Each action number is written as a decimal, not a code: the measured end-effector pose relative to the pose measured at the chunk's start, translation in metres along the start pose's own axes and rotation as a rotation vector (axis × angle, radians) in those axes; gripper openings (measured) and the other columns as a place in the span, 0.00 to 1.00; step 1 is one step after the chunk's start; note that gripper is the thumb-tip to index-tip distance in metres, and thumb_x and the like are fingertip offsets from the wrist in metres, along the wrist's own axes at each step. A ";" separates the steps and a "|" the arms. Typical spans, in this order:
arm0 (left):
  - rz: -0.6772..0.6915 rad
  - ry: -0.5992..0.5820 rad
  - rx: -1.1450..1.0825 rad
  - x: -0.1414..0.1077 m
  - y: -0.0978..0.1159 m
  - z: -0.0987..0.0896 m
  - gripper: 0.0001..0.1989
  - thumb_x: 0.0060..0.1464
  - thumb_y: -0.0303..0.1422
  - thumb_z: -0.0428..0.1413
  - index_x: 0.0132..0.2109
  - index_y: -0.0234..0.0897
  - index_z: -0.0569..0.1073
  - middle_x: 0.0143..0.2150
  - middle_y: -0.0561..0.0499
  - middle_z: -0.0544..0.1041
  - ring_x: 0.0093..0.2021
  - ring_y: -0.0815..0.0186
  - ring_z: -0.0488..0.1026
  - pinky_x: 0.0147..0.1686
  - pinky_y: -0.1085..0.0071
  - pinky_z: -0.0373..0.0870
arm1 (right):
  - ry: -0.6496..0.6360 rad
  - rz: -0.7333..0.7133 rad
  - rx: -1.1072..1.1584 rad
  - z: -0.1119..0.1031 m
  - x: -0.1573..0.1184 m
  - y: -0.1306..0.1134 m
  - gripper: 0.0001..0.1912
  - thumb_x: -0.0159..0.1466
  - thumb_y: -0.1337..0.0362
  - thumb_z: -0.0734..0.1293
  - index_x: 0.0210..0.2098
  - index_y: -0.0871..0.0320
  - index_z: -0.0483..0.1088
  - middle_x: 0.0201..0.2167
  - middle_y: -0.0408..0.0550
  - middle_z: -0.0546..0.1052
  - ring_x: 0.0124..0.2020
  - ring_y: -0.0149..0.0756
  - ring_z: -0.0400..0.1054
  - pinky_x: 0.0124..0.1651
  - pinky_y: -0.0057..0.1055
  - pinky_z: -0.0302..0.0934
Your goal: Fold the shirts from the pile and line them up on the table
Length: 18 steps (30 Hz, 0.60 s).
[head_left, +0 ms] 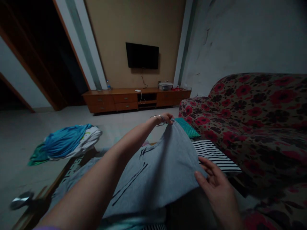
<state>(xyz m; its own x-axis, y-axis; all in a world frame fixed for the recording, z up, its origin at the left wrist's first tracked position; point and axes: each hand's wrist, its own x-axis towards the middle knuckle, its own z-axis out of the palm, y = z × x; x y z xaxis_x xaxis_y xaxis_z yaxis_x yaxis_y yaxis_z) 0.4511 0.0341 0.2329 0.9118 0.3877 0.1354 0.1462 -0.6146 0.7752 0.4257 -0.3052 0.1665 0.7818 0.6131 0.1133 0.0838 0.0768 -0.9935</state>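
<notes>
A grey T-shirt (172,166) with thin black line drawings is spread in front of me, its right part lifted. My left hand (167,118), with bangles on the wrist, reaches far forward and pinches the shirt's raised far corner. Nearer to me on the right, my right hand (216,185) has the shirt's side edge between thumb and fingers. Just beyond that hand lies a black-and-white striped cloth (214,156), folded flat. Behind it is a green patterned cloth (187,127). The surface beneath the shirt is mostly hidden.
A sofa with a red-flowered cover (240,111) stands along the right. On the floor to the left is a heap of blue, white and green clothes (67,140). A low wooden cabinet (126,99) sits at the far wall under a television (142,56).
</notes>
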 end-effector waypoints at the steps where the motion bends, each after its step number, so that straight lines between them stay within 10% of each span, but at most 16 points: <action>1: -0.027 0.006 0.000 -0.009 0.001 -0.015 0.15 0.60 0.38 0.54 0.50 0.33 0.70 0.47 0.46 0.73 0.42 0.65 0.73 0.40 0.63 0.74 | -0.032 -0.035 -0.014 0.013 -0.006 -0.010 0.28 0.54 0.56 0.72 0.53 0.55 0.68 0.48 0.53 0.73 0.49 0.40 0.69 0.48 0.33 0.67; 10: -0.156 0.138 -0.047 -0.131 -0.033 -0.146 0.08 0.42 0.23 0.61 0.33 0.30 0.72 0.25 0.56 0.71 0.29 0.72 0.68 0.38 0.71 0.67 | -0.420 -0.419 -0.117 0.152 -0.071 -0.071 0.19 0.60 0.67 0.65 0.51 0.52 0.69 0.45 0.46 0.74 0.45 0.35 0.68 0.45 0.32 0.66; 18: -0.256 0.259 -0.003 -0.271 -0.096 -0.189 0.05 0.42 0.18 0.54 0.29 0.28 0.68 0.21 0.58 0.69 0.26 0.76 0.62 0.35 0.76 0.65 | -0.756 -0.493 -0.161 0.272 -0.136 -0.037 0.21 0.58 0.74 0.64 0.50 0.56 0.68 0.44 0.47 0.74 0.45 0.36 0.68 0.48 0.33 0.64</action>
<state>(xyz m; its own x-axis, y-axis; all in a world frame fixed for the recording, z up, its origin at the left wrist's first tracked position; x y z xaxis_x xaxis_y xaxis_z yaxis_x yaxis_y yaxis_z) 0.1174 0.1186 0.2384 0.7179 0.6906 0.0882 0.3559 -0.4729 0.8060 0.1479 -0.1781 0.1906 0.0268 0.8955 0.4443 0.4302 0.3909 -0.8137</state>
